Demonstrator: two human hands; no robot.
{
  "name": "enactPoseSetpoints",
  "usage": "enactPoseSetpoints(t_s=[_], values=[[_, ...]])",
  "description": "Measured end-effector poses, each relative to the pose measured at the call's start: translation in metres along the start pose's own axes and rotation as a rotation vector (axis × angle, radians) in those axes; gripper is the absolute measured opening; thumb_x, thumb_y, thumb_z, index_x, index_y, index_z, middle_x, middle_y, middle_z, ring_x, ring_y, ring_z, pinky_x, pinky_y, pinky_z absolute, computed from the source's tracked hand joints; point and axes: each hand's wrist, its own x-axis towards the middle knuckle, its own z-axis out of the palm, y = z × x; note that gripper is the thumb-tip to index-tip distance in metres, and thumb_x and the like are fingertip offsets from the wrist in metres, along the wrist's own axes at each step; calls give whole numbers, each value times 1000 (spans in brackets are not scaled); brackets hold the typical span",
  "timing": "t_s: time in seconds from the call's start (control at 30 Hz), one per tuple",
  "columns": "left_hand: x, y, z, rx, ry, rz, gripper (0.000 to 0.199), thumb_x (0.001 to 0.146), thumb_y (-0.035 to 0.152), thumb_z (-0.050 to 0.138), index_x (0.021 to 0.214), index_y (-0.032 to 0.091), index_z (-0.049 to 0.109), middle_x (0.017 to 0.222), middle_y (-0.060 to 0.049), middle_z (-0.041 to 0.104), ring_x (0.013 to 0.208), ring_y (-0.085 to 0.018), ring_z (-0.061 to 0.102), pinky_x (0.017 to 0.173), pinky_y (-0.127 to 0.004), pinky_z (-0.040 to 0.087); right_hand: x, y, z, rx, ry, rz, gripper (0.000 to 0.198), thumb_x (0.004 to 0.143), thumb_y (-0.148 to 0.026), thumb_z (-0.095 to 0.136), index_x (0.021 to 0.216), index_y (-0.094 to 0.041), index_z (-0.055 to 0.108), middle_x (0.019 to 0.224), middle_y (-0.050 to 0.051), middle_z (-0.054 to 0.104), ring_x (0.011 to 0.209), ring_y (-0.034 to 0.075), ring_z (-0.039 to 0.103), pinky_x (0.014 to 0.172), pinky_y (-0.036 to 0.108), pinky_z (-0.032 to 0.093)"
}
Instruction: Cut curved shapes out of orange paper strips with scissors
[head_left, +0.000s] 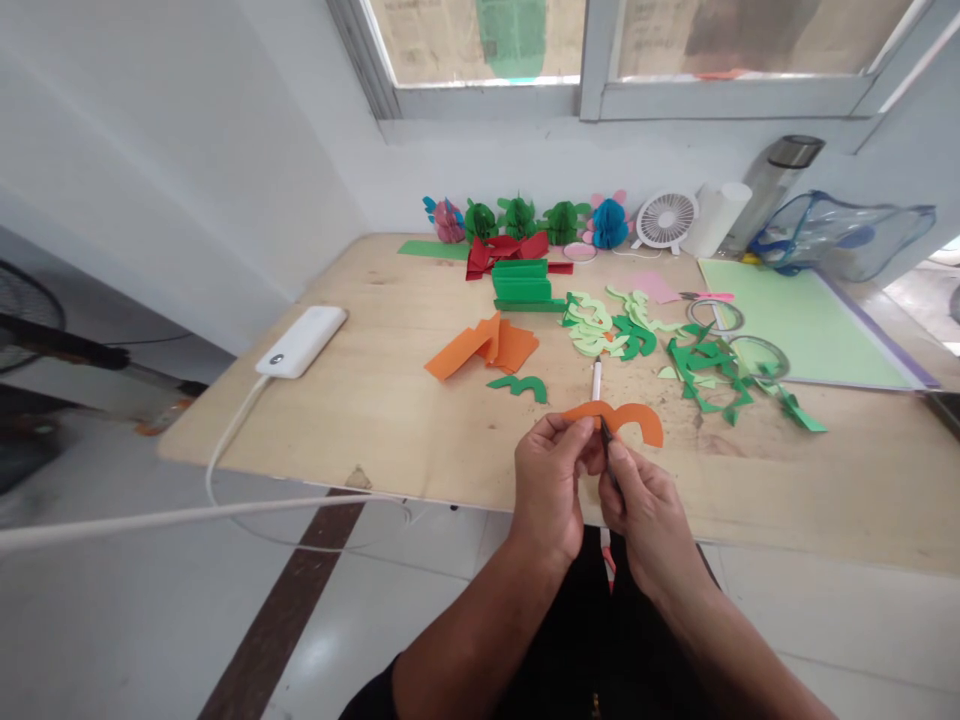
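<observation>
An orange curved paper cutout with rounded arches is pinched between the thumb and fingers of my left hand, near the table's front edge. My right hand is closed around a dark slim pointed tool. Its tip lies against the orange paper; my fingers cover the rest, so its kind is unclear. Just beyond the cutout lies a white pen. A small green arched cutout rests to the left of it, and folded orange paper strips lie farther back.
Light green cutouts and dark green scraps lie right of centre. Behind are folded green paper, red paper, honeycomb paper figures and a small fan. A white power bank with a cable sits left.
</observation>
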Motion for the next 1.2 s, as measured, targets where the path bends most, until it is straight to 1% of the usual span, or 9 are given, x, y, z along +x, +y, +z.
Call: enactPoseSetpoints(t_s=[0.27,0.37,0.5,0.63,0.73,0.83,0.97,1.07,1.2], values=[[4,-3,-2,63,57,71,23,62,21,75,64,16,53,58,2,59,54,-9,55,56,-22,43,-1,1,1,89,-9,86,40,78,-56,64,71,-17,57,45,-10,31,39,5,18,38,21,11],[7,-1,-3,82,58,120,22,64,19,74,63,16,52,56,3,57,52,-9,55,56,-22,44,-5,2,-1,71,-62,148,42,78,-58,63,75,-16,58,48,-9,34,40,4,18,38,20,11],[14,3,-8,153,63,180,17,65,20,72,66,16,55,61,0,63,61,-13,61,65,-26,49,-16,0,-11,10,-135,182,42,81,-57,60,80,-15,61,49,-9,33,41,5,19,38,20,11],[15,7,-15,190,52,158,18,63,20,73,66,15,57,63,1,64,62,-13,62,70,-28,50,-17,-13,-28,-88,-3,-10,40,85,-54,57,84,-15,64,51,-7,35,43,7,25,39,21,19],[13,10,-17,238,-15,101,18,63,21,74,67,15,57,62,1,64,59,-11,61,68,-27,49,-7,-25,-35,-260,114,-171,35,80,-49,65,93,-17,66,53,-7,35,46,9,28,41,22,22],[10,14,-17,309,-101,49,16,65,21,74,66,14,59,62,1,64,59,-10,59,65,-25,48,3,-29,-36,-435,109,-157,29,77,-44,68,89,-18,68,54,-5,43,49,10,33,44,23,27],[10,17,-19,343,-133,21,14,66,21,73,66,14,61,60,2,61,57,-9,56,63,-24,47,7,-23,-32,-464,85,-172,22,78,-39,66,71,-18,63,54,-4,44,50,10,35,45,23,28],[9,16,-22,390,-142,8,13,68,24,71,70,14,63,61,1,63,58,-10,58,63,-24,45,6,-18,-32,-469,106,-193,22,78,-39,65,69,-19,61,53,-5,42,50,10,34,45,23,28],[8,13,-25,438,-139,2,12,68,24,71,70,14,65,59,0,62,57,-10,56,59,-22,41,6,-16,-34,-470,130,-198,20,78,-38,65,71,-19,63,57,-3,48,52,11,39,47,24,31]])
